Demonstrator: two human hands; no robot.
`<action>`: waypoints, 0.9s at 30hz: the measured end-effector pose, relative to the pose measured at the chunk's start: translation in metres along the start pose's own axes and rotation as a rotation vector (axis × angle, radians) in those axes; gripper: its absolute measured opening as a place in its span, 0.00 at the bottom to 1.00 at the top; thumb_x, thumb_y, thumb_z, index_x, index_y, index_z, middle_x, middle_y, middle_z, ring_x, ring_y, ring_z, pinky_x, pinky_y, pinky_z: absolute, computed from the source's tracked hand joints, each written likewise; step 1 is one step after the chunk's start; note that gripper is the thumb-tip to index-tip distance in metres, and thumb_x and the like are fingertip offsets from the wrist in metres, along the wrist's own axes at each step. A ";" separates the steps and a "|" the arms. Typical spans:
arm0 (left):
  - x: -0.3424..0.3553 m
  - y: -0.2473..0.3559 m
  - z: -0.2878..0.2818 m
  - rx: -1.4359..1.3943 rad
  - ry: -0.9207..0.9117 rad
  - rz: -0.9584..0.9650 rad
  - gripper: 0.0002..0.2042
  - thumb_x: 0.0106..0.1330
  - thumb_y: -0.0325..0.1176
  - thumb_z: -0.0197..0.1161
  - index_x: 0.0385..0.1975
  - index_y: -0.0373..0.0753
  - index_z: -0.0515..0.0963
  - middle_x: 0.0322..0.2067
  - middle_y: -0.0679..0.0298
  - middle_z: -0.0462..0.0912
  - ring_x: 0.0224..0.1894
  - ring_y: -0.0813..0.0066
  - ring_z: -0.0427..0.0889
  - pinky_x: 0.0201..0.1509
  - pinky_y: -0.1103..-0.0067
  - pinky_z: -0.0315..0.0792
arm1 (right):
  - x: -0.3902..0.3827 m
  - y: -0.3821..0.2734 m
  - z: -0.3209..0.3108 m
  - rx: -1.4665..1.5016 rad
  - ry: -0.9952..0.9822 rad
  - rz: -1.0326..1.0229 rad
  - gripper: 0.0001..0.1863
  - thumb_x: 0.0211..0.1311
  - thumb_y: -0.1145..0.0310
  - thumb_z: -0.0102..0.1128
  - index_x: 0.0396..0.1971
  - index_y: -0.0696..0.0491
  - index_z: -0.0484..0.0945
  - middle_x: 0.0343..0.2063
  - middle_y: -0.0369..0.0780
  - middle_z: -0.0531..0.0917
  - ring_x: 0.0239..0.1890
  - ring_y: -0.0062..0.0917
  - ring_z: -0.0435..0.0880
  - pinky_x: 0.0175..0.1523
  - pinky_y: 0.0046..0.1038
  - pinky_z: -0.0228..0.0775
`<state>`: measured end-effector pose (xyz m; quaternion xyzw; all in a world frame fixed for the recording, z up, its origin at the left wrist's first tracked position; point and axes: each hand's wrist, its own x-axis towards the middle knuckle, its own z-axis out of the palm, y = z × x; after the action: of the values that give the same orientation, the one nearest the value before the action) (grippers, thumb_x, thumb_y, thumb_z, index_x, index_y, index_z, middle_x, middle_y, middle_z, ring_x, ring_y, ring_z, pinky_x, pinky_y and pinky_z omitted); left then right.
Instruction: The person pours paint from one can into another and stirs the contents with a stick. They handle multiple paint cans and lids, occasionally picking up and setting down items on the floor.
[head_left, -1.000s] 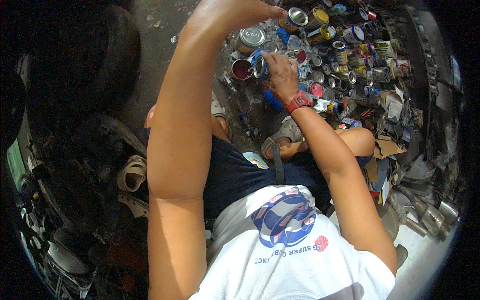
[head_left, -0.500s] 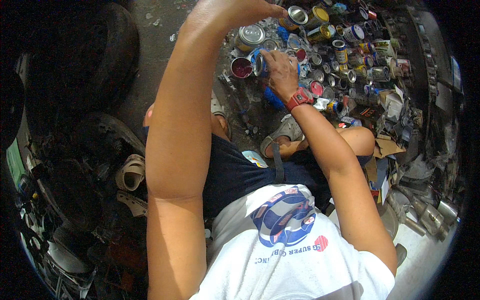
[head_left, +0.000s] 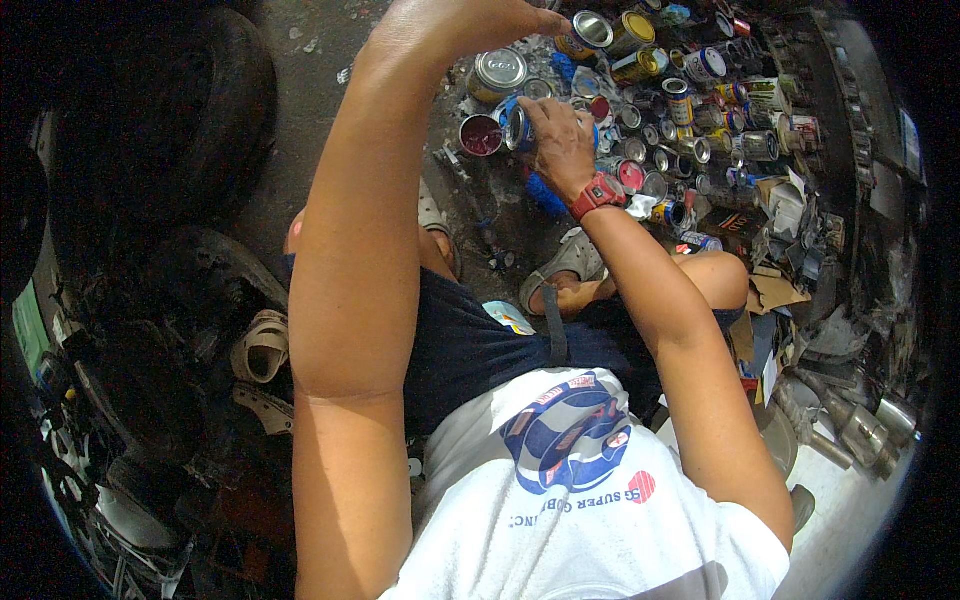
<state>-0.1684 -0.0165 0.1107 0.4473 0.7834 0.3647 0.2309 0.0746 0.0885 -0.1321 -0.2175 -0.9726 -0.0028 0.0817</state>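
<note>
From where I stand it is all tin, grit and cloth: a rough dark floor (head_left: 327, 110) with a crowd of round metal cans (head_left: 678, 103), some lidded, some open, their rims shiny or smeared. A big ribbed black tyre (head_left: 225, 110) sits over to the person's left, and a red square-faced plastic watch (head_left: 598, 196) circles the right wrist above a soft white printed T-shirt (head_left: 600, 480).

The left hand (head_left: 470, 22) is cut off by the upper edge; a digit points toward a yellow-and-blue can with a bare silver top (head_left: 592, 30), and I cannot tell whether it touches, nor how far open the grip is. The tyre's far side sinks into black, and the labels blur into one another.

The right hand (head_left: 563, 150) is closed around a blue-sided metal can with a silver rim (head_left: 518, 129), fingers curled over its upper side. That can lies tipped, its round end facing left, just beside an open can with a pale metal rim (head_left: 481, 117) and glossy dark-red contents (head_left: 482, 139). Much of the held can's body is behind the fingers
</note>
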 end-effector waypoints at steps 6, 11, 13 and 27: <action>0.001 -0.002 -0.001 -0.010 -0.002 0.003 0.37 0.57 0.47 0.88 0.61 0.31 0.81 0.57 0.44 0.91 0.60 0.52 0.90 0.66 0.64 0.82 | 0.000 -0.002 -0.002 -0.020 -0.040 -0.002 0.50 0.47 0.62 0.88 0.75 0.38 0.76 0.57 0.35 0.83 0.61 0.35 0.83 0.63 0.48 0.69; 0.003 -0.003 0.001 -0.009 -0.015 0.018 0.37 0.57 0.47 0.88 0.61 0.31 0.80 0.56 0.43 0.90 0.60 0.52 0.90 0.66 0.64 0.82 | -0.001 -0.001 0.000 -0.043 -0.037 -0.004 0.50 0.47 0.61 0.88 0.75 0.39 0.76 0.57 0.35 0.83 0.61 0.35 0.84 0.62 0.48 0.69; 0.004 -0.006 0.002 -0.003 0.000 0.041 0.38 0.57 0.48 0.88 0.62 0.31 0.80 0.57 0.43 0.90 0.61 0.51 0.90 0.67 0.63 0.82 | -0.001 -0.002 -0.001 -0.040 -0.031 0.000 0.49 0.48 0.63 0.87 0.74 0.39 0.76 0.56 0.35 0.83 0.60 0.35 0.84 0.62 0.48 0.69; 0.010 -0.013 0.009 0.060 -0.042 0.014 0.39 0.57 0.50 0.88 0.61 0.29 0.80 0.57 0.42 0.90 0.62 0.49 0.89 0.67 0.62 0.82 | 0.001 -0.006 -0.007 0.128 -0.056 0.117 0.45 0.51 0.63 0.86 0.73 0.41 0.78 0.59 0.38 0.86 0.63 0.38 0.85 0.66 0.48 0.72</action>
<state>-0.1735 -0.0090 0.0949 0.4669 0.7858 0.3333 0.2311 0.0720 0.0833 -0.1245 -0.2681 -0.9584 0.0703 0.0685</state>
